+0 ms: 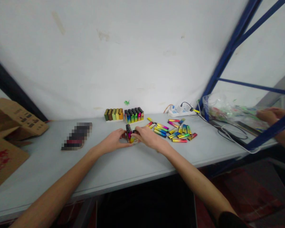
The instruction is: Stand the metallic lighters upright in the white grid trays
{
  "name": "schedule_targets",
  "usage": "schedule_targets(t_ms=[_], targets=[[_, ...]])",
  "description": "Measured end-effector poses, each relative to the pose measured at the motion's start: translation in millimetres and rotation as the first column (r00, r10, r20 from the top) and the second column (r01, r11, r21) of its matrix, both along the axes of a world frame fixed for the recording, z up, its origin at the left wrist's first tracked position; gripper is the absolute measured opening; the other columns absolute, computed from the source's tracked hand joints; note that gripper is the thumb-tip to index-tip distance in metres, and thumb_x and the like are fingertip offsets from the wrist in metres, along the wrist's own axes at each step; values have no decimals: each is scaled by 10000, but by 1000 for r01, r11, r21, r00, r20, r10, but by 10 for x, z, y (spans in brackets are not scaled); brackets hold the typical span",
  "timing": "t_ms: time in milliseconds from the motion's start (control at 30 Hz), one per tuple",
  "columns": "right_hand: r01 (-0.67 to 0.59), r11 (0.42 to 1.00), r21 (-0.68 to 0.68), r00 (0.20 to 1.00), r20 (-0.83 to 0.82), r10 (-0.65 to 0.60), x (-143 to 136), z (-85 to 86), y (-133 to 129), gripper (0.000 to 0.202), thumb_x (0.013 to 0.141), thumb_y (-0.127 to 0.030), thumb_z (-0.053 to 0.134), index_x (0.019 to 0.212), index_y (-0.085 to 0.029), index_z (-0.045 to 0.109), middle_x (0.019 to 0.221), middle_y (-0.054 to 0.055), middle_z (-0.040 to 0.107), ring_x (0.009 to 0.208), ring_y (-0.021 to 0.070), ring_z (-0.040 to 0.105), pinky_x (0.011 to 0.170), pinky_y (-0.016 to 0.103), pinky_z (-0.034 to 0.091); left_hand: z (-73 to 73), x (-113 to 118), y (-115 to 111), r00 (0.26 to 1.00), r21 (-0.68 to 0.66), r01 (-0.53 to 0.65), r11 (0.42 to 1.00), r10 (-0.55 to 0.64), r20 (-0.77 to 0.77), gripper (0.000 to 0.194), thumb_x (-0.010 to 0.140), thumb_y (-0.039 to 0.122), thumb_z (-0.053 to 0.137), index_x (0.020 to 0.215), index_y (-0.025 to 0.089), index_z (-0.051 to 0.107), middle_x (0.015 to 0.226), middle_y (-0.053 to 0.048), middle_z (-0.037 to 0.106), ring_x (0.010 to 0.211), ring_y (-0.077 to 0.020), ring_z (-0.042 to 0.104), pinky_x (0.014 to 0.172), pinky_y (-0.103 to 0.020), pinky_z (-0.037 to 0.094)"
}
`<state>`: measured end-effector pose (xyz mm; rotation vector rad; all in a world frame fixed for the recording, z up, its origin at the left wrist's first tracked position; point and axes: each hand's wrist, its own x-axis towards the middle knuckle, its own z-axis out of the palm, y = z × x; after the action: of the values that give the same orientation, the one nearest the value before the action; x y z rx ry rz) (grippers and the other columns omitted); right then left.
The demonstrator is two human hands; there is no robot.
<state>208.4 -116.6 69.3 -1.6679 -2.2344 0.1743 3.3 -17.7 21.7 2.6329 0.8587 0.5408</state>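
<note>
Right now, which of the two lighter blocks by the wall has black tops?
The shiny multicoloured block, on the right, nearer the power strip. The other block, to its left, shows duller greens, browns and oranges, without black tops.

1. Clock centre, held lighters (129,134): black tops, magenta-yellow bodies.
2. 12 o'clock, upright lighters (133,117): black tops, rainbow fades.
3. 3 o'clock, loose lighters (173,130): metallic rainbow fades.
4. 2 o'clock, frame (230,47): deep blue.
</note>
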Motion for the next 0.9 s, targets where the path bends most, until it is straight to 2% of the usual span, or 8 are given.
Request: schedule_targets(t_ms=[133,233,333,467,567,633,767,900], targets=[[-71,997,-2,997,43,71,67,104,-3,265,1065,-366,608,1017,-118,687,846,108,747,762,191,680,652,258,379,3,-5,0,1000,0,12,1000,-12,-4,601,756,731,741,989,179,699,919,-74,698,838,-270,650,761,-339,491],[-205,979,-18,978,45,206,77,156,71,181,1037,-293,664,1018,-120,714,846,87,753,756,176,675,662,244,397,-1,-6,-2,1000,3,15,1000,-15,2,575,771,725,733,961,185,683,905,-64,689,812,-256,637,747,-335,486],[-285,957,-59,959,-12,285,46,187,188,116,976,-232,743,906,-141,736,707,29,714,660,152,642,615,230,391,-10,-2,3,1000,19,-5,1000,5,1,555,768,733,729,893,197,655,857,-50,670,775,-248,622,725,-336,479],[-250,960,-125,965,-117,236,3,151,244,322,959,-350,763,703,-160,717,492,-15,590,495,132,570,542,234,376,-13,1,7,1000,7,-7,1000,7,-10,535,771,716,737,887,199,661,854,-51,668,779,-253,627,725,-341,482],[-285,951,-117,947,-188,260,120,79,179,362,929,-474,772,738,-169,738,542,-3,651,501,136,595,547,234,404,-8,4,-4,1000,-47,9,999,-9,0,548,775,688,752,1004,194,695,920,-61,699,828,-263,658,753,-339,499],[-311,942,-125,923,-275,268,325,43,150,331,950,-488,740,841,-176,758,656,8,731,571,144,659,592,229,455,-8,8,-13,1000,-53,-16,998,16,-1,597,748,715,762,1012,184,699,946,-77,708,850,-278,668,764,-346,507],[-36,999,-34,986,-166,30,940,14,278,223,996,-359,694,948,-157,776,878,79,816,779,185,748,723,253,521,-18,13,-15,999,-52,-29,998,28,-24,659,721,748,770,1029,170,691,985,-101,714,887,-300,677,790,-358,509],[232,972,-25,969,97,-229,1459,-76,491,200,973,-245,708,1070,-88,784,1029,165,816,925,232,765,836,289,531,-33,8,-3,999,-53,-35,998,33,-40,652,734,760,755,1000,171,667,986,-105,711,897,-307,676,796,-364,504]])
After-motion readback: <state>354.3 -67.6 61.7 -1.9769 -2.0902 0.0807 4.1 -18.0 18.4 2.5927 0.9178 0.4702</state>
